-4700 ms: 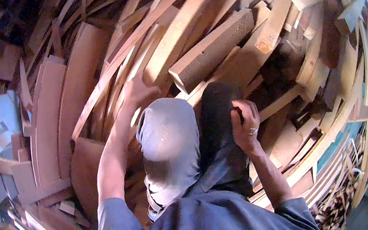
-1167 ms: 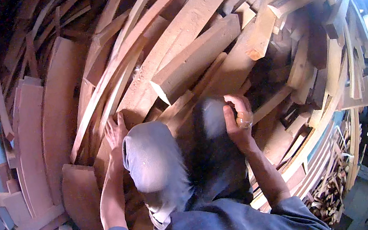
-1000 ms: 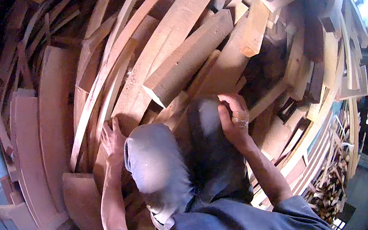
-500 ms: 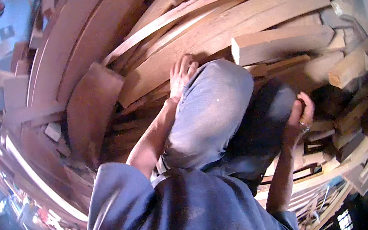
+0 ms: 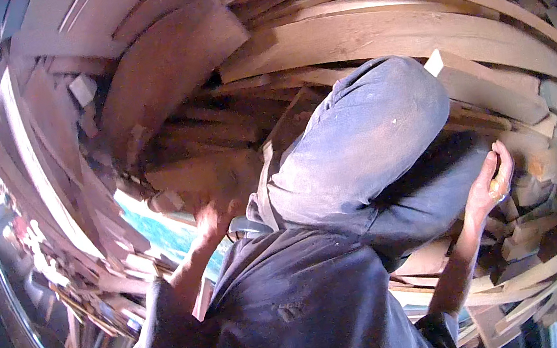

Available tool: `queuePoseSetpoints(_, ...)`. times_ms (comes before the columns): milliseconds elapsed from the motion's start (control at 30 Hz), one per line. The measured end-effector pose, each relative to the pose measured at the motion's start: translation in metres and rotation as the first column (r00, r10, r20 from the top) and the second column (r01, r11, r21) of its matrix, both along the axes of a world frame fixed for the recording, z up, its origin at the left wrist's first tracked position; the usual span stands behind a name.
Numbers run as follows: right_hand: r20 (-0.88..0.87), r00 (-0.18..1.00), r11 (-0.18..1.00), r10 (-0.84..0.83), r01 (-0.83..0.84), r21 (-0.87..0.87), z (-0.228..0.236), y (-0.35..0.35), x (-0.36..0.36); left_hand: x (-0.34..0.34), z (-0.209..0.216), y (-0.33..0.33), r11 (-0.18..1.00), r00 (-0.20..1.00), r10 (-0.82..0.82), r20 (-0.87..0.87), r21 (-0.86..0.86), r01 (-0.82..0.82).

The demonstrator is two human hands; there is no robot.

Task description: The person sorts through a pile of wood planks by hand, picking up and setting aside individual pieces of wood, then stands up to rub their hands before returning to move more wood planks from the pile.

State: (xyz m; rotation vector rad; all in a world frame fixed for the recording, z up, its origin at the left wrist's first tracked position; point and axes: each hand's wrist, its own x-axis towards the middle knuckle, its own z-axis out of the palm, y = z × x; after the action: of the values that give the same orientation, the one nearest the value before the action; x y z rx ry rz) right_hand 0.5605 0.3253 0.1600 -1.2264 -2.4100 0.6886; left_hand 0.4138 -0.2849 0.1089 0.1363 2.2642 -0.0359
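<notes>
My left hand (image 5: pixel 210 219) is down beside my left hip, close to a brown wooden piece (image 5: pixel 211 174) in shadow. Its fingers are smeared and dark, so what they touch cannot be made out. Beside my right knee, my right hand (image 5: pixel 496 174) is turned up with its fingers curled. A small shiny yellowish spot shows at its palm; I cannot tell what it is. My bent legs in worn blue trousers (image 5: pixel 368 132) hide part of the wood pile beyond.
Long curved planks (image 5: pixel 372 30) lie stacked ahead. A wide dark board (image 5: pixel 170 66) leans at the far left. A squared block (image 5: pixel 486 85) lies past my knee, and several offcuts (image 5: pixel 535 233) are heaped at the right. A bright turquoise patch (image 5: pixel 161 228) shows at left.
My view has swung to the left. My left hand has left the plank by my knee and come back beside my hip. My right hand stays curled by the right knee.
</notes>
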Motion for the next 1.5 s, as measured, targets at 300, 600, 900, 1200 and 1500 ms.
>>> queuePoseSetpoints(300,0.198,0.738,0.748,0.646,-0.663,0.032,0.053,-0.035,-0.013,0.030,-0.097,0.023,0.627,0.550,0.624,0.554,0.065,-0.776)
queuePoseSetpoints(600,0.076,0.504,0.509,0.860,-0.844,-0.166,0.101,-0.074,0.009,-0.010,-0.078,0.071,0.510,0.526,0.691,0.496,0.181,-0.841)
queuePoseSetpoints(900,-0.011,0.527,0.476,0.850,-0.777,-0.411,0.136,-0.109,0.002,-0.030,-0.033,0.097,0.528,0.472,0.686,0.553,0.068,-0.847)
queuePoseSetpoints(1200,0.139,0.510,0.517,0.849,-0.744,-0.424,0.121,-0.138,0.054,0.094,0.112,0.126,0.744,0.752,0.499,0.431,0.231,-0.627)
queuePoseSetpoints(1500,0.156,0.496,0.497,0.854,-0.693,-0.522,0.266,-0.137,0.055,0.271,0.372,-0.087,0.706,0.607,0.697,0.382,-0.216,-0.675)
